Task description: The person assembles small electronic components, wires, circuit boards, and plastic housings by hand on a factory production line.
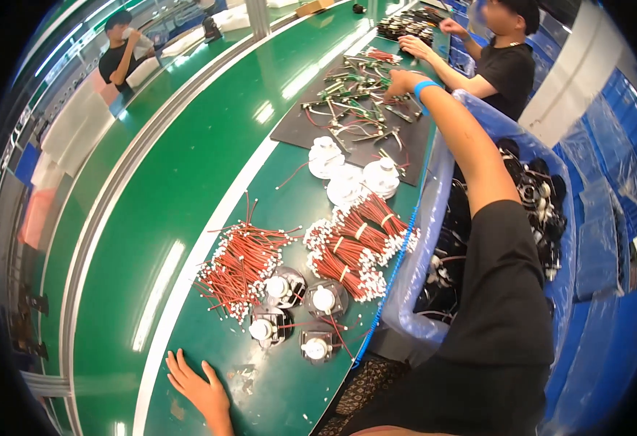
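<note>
My left hand (201, 386) lies flat on the green tabletop near the front, fingers spread, holding nothing. Stretched far forward, my right hand (406, 83) wears a blue wristband. Its fingers are drawn together at the right side of a pile of small green circuit boards with wires (358, 102), spread on a dark mat (300, 125); what they hold is too small to make out. Between my hands lie a loose heap of red wires with white connectors (238, 265), banded bundles of red wires (362, 231), several black-and-white round motor-like units (323, 299) and stacked white round parts (382, 176).
To the right stands a blue bin lined with plastic (406, 320), holding black assemblies (540, 189). A blue cord (366, 341) runs along the table edge. A co-worker (507, 65) works by black parts (409, 27) at the far end; another person (122, 54) sits across the green conveyor (180, 167).
</note>
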Demonstrator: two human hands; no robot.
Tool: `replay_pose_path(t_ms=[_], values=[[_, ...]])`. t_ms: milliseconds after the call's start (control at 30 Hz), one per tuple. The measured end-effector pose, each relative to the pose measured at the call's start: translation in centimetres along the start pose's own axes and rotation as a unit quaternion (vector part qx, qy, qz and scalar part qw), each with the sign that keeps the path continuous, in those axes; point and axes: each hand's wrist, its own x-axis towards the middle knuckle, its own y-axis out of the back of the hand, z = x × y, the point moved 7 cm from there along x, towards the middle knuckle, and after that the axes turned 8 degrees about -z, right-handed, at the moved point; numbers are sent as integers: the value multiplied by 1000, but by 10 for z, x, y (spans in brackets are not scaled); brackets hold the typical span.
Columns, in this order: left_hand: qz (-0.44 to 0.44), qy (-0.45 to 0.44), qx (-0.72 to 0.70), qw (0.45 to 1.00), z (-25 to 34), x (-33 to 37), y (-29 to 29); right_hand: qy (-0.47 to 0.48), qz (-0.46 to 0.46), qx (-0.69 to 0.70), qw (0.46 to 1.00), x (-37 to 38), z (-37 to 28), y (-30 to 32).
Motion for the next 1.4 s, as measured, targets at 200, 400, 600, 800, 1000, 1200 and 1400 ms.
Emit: replay_pose_path(t_ms=[200, 400, 600, 800, 1000, 1200, 1400], values=[[-20, 0, 53, 998, 1, 5, -5, 69, 86, -47, 993, 47, -1, -4], [-16, 3, 36, 999, 5, 5, 2, 98, -30, 125, 987, 69, -11, -20], [-25, 10, 36, 999, 0, 5, -7, 105, -80, 78, 988, 50, -26, -16], [-16, -4, 15, 1000, 6, 7, -3, 82, -59, 105, 989, 16, -51, -19], [-22, -4, 11, 1000, 4, 6, -3, 72, -3, 31, 997, 37, -61, -25], [-20, -6, 13, 1000, 4, 6, -2, 74, 8, 85, 994, 28, -69, -23], [-12, -5, 9, 1000, 4, 4, -1, 98, 77, 55, 991, 42, -76, -21]])
